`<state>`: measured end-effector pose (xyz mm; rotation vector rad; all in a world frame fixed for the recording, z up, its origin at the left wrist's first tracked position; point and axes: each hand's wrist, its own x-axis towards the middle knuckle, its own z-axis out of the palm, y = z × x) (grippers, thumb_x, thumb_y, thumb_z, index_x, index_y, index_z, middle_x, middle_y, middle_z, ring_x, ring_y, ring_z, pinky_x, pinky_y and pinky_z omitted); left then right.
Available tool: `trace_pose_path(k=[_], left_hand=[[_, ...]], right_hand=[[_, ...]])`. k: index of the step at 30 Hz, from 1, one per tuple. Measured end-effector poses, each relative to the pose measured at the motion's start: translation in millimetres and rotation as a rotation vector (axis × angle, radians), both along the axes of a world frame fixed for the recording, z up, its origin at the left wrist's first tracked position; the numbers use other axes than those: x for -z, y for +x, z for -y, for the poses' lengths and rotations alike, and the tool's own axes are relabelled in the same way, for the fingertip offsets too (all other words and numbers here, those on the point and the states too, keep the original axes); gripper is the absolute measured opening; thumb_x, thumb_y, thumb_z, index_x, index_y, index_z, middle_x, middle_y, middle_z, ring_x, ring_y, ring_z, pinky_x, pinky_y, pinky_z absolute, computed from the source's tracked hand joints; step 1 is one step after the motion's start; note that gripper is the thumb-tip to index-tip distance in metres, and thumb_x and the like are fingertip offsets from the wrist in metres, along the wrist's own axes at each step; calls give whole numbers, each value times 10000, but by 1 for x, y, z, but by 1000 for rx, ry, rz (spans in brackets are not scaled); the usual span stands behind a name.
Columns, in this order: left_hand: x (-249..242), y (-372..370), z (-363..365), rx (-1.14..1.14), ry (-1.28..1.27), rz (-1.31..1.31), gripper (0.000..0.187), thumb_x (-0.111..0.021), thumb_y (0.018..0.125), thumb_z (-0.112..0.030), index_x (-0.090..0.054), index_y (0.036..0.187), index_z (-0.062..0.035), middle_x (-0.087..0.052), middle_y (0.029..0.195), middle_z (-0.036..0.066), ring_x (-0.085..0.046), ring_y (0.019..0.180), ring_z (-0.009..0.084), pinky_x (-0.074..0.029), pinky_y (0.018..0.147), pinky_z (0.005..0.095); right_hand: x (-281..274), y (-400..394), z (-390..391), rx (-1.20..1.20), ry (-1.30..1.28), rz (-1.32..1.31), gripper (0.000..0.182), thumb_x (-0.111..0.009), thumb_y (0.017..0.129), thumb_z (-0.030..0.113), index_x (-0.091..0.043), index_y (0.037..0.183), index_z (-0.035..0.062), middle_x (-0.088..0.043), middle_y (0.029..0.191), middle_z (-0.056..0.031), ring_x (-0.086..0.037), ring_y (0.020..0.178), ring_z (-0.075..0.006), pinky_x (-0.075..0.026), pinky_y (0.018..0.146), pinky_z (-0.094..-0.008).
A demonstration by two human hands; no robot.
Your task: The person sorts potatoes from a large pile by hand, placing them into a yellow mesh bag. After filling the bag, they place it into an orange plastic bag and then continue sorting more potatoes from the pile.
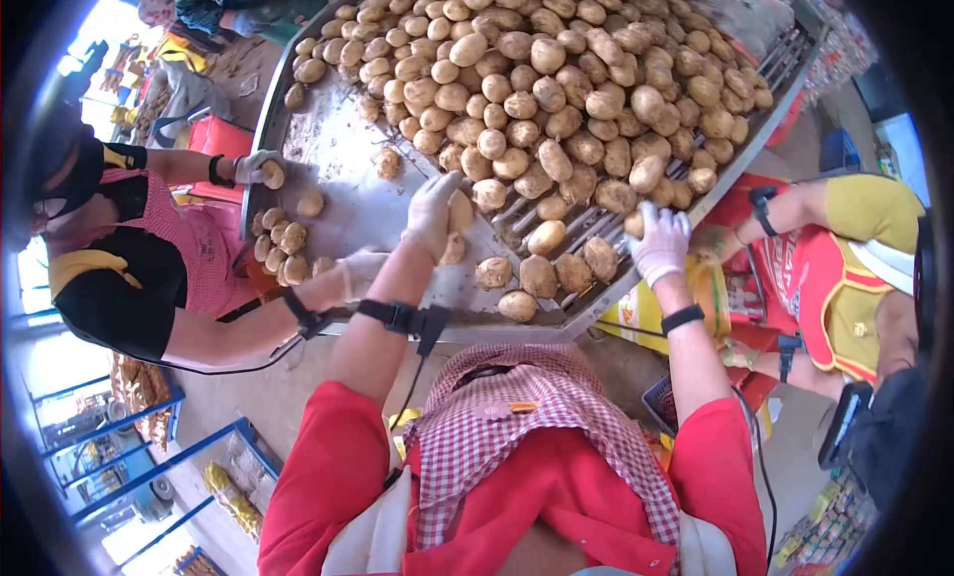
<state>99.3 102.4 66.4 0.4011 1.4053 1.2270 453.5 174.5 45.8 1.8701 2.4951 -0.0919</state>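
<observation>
My left hand (432, 216), in a pale glove, reaches onto the metal sorting table (343, 168) with its fingers curled on a potato (461, 211). Just below that palm lies another potato (453, 249). Farther right, my gloved right hand (662, 244) grips a potato (634, 224) at the edge of the slatted section. The large potato pile (556, 89) spreads in front of both hands. Several loose potatoes (539, 276) sit between my hands on the near slats.
A co-worker on the left holds a potato in one gloved hand (260, 168), beside a small potato group (288, 240). Their other arm (333, 286) reaches near my left forearm. Another person (835, 268) stands at the right, by yellow bags (686, 303). The table's metal rim (457, 332) runs before me.
</observation>
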Motion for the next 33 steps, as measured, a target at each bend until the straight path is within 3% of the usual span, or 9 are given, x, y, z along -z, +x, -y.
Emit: trace_pose_path(k=[1,4,10,16,18,22,24,30,33], left_hand=[[15,-6,-19,-103,23,-183,275,-670,875,-253,-682,1012,-15,-661,838,56,-615,718,159,-515,689,277],[33,-35,-67,107,49,-1093,362,-705,814,-253,-676,1132,-81,-707,1045,156,-683,953,276,-535,833,371],[6,-25,-125,638,-191,-1530,521,-705,770,-329,-634,1255,-152,-707,1046,168,-684,968,330,-530,860,412],[-71,-22,-113,1049,-421,-1251,485,-692,772,-367,-668,1205,-150,-711,1001,158,-687,942,324,-537,854,408],[-79,-20,-127,643,-191,-1469,545,-701,787,-373,-628,1276,-143,-693,1127,149,-674,995,334,-527,880,415],[-84,-35,-198,513,-50,-1558,599,-690,819,-352,-532,1360,-147,-630,1257,151,-618,1128,346,-490,957,425],[-86,-31,-221,555,-134,-1546,595,-682,836,-335,-504,1374,-153,-599,1312,143,-595,1167,355,-481,974,429],[-86,-42,-205,712,-190,-1404,602,-687,857,-340,-477,1367,-100,-597,1306,185,-599,1172,347,-478,973,441],[-40,-62,-161,442,196,-200,492,-674,899,-330,-524,1283,-61,-645,1180,141,-668,966,278,-558,798,411]], right_hand=[[7,1,3,-57,-23,-8,589,-781,735,361,-550,1227,136,-634,1116,-147,-576,1118,-338,-322,1082,-474],[12,3,18,-157,-80,-110,599,-779,721,379,-549,1219,138,-624,1117,-147,-552,1134,-344,-301,1096,-481],[1,6,28,-252,-63,-263,553,-766,696,334,-583,1167,112,-595,1047,-134,-540,1100,-338,-295,1091,-512],[-4,6,25,-255,-47,-310,554,-777,674,316,-590,1153,111,-597,1017,-134,-547,1043,-334,-315,1062,-513],[-3,4,24,-245,-25,-316,555,-792,654,297,-591,1139,118,-594,1023,-127,-546,1022,-333,-326,1045,-508],[-14,0,22,-260,-17,-329,541,-809,631,222,-592,1115,116,-585,1044,-126,-541,1002,-343,-377,983,-504],[-21,-7,21,-202,-3,-809,512,-793,636,145,-588,1101,88,-583,1052,-145,-533,1012,-374,-439,919,-496],[-69,-84,-70,113,-103,-1164,525,-725,705,96,-480,1164,25,-556,999,-130,-561,925,-267,-479,880,-353],[-85,-132,-129,-65,25,-1057,511,-713,745,161,-507,1189,12,-592,1059,-161,-603,965,-325,-497,879,-397]])
